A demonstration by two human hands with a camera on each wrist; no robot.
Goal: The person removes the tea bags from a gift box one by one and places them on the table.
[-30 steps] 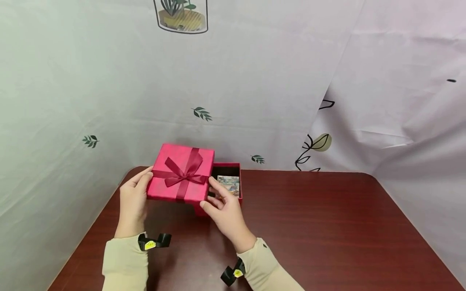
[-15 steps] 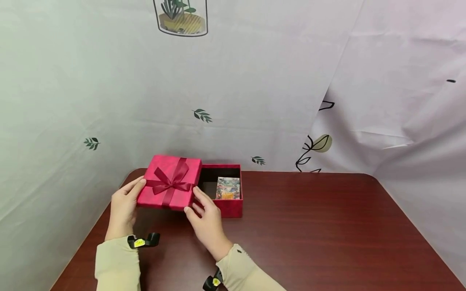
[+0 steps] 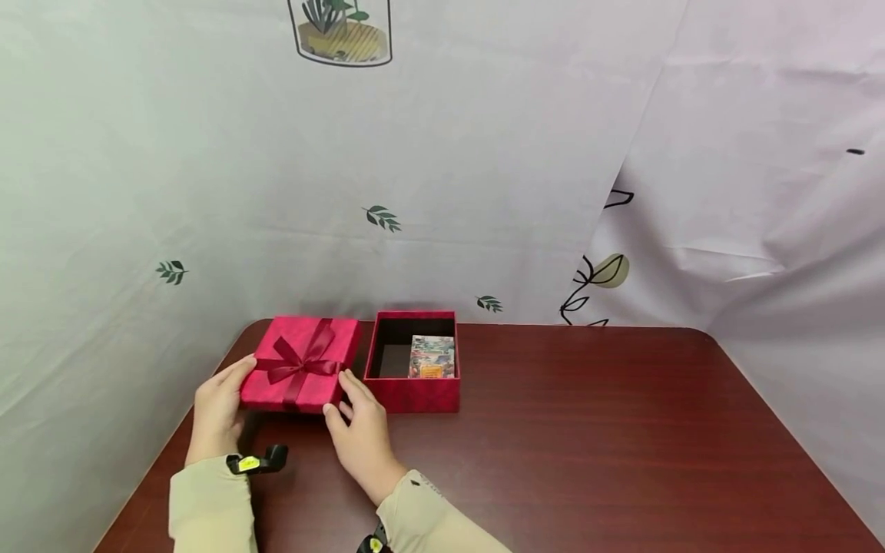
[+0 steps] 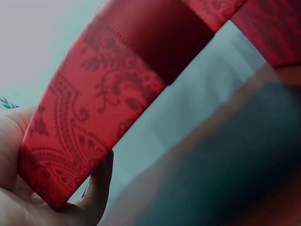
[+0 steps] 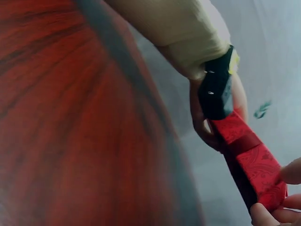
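My two hands hold a red gift-box lid with a dark red ribbon bow (image 3: 283,342) on the left side of the table. My left hand (image 3: 216,415) grips its left edge, the thumb on top. At the near right corner, my right hand (image 3: 362,438) pinches the lid. In the left wrist view the lid's patterned side wall (image 4: 94,108) shows with left fingers (image 4: 96,190) curled under its rim. The right wrist view has the lid tilted, with a ribbon band across its side (image 5: 242,143). Just right of the lid stands the uncovered box base (image 3: 415,395), dark inside.
Inside the base, a small printed box with colourful pictures (image 3: 432,355) sits on the right side. The brown wooden table (image 3: 588,430) extends to the right. A pale cloth with leaf prints (image 3: 442,153) hangs behind the table.
Both hands have carried the lid left and down, away from over the base. More of the base's dark inside and the printed box now shows.
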